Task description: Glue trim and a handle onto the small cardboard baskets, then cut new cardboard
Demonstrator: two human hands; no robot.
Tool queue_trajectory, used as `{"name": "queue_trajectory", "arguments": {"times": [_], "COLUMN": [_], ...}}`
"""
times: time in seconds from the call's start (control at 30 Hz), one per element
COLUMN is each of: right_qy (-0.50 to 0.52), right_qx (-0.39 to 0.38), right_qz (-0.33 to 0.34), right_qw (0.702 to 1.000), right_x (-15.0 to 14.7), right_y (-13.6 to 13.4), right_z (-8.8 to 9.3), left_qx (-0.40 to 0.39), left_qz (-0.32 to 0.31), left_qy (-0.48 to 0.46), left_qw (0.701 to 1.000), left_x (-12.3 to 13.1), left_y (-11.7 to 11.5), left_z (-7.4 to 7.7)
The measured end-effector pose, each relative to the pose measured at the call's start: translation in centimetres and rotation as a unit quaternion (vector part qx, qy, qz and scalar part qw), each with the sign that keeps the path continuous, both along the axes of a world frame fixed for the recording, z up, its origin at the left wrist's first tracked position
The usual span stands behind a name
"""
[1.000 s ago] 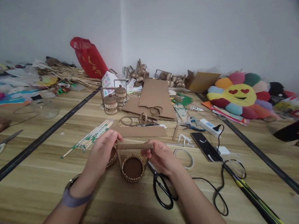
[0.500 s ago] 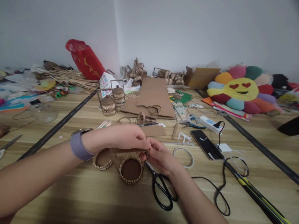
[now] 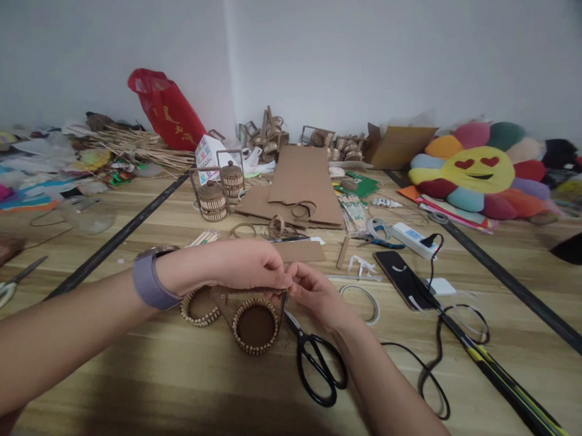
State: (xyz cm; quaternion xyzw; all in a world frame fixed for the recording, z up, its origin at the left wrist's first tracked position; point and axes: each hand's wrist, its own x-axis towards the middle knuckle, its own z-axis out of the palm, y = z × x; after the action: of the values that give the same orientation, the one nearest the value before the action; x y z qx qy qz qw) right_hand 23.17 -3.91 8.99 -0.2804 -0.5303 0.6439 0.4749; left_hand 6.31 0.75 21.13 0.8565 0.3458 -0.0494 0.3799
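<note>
My left hand [image 3: 239, 263], with a purple-strapped watch on the wrist, reaches across with its fingers bent in a pinch. My right hand [image 3: 317, 296] meets it fingertip to fingertip, closed at the same corner of a brown cardboard strip handle [image 3: 249, 292]. That handle rises around a small round basket [image 3: 256, 350] whose wall is lined with short pale sticks. Fingers partly hide the pinched corner. Left of the basket lies another stick-lined ring [image 3: 199, 321], partly behind my left wrist. Black-handled scissors [image 3: 314, 366] rest beside my right hand.
Lidded mini baskets [image 3: 212, 199] stand behind my hands near cardboard sheets [image 3: 301, 178]. Rightward lie a tape roll [image 3: 361, 303], phone [image 3: 402, 280], power strip [image 3: 414, 239] and black cable [image 3: 433, 373]. White-handled scissors [image 3: 2, 293] lie far left. A flower cushion [image 3: 478, 172] sits back right.
The view has shifted slightly. Both hands stay together at the handle's corner, with only a small change in the fingers. The basket and scissors keep their places on the table.
</note>
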Motion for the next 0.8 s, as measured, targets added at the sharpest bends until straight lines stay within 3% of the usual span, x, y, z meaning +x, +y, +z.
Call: {"name": "queue_trajectory", "arguments": {"times": [0.17,0.3,0.4,0.5,0.63,0.8], "right_qy": [-0.219,-0.295,-0.311,-0.332,-0.334,-0.336], "right_qx": [0.145,0.193,0.207,0.219,0.219,0.210], "right_qz": [-0.045,-0.055,-0.087,-0.126,-0.146,-0.144], "right_qw": [0.964,0.934,0.923,0.909,0.905,0.907], "right_x": [1.7,1.1,0.8,1.1,1.2,0.9], "right_y": [-0.7,-1.3,-1.3,-1.0,-0.5,-0.2], "right_z": [1.6,2.0,1.9,2.0,2.0,2.0], "left_qx": [0.033,0.108,0.178,0.250,0.333,0.291], "left_qz": [0.013,0.035,0.097,0.184,0.211,0.150], "left_qy": [0.051,0.034,-0.051,-0.099,-0.049,0.040], "left_qw": [0.998,0.993,0.978,0.945,0.917,0.944], "left_x": [0.2,-0.3,-1.9,-4.9,-10.2,-14.3], "left_y": [-0.2,-0.6,-0.3,0.1,-0.6,-4.7], "left_z": [-0.1,0.0,-0.1,-1.2,-4.7,-11.7]}}
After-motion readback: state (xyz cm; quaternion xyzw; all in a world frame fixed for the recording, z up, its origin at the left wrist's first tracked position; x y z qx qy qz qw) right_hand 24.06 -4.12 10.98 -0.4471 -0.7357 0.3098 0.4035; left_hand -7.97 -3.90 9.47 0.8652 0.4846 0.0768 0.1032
